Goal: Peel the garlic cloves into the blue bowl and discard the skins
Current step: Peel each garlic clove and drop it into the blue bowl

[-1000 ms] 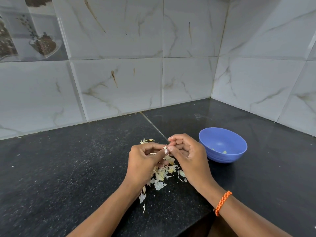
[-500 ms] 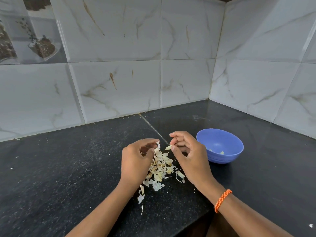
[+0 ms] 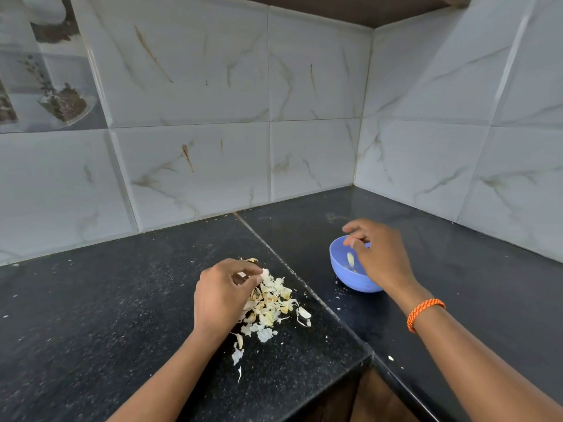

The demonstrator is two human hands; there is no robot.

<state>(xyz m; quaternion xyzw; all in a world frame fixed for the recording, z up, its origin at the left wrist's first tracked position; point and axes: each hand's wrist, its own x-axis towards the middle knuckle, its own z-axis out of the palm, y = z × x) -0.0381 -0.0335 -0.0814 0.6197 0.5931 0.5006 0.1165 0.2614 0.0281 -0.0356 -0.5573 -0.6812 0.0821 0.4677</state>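
Several peeled garlic cloves (image 3: 351, 259), pale and small, already lie inside the round blue plastic bowl (image 3: 341, 271), which stands on the dark speckled stone worktop (image 3: 122, 300) to the right of the seam. The right hand (image 3: 376, 257) hangs over the bowl with its fingers loosely spread downward; whether it holds anything I cannot tell, because the hand is blurred. The left hand (image 3: 221, 295) rests on the heap of dry, papery garlic skins (image 3: 271, 303), with fingertips curled and pinching at something in it; it is not clear if this is a skin or an unpeeled clove. I judge the peeling to be well advanced. The skins are not yet discarded, so this step remains.
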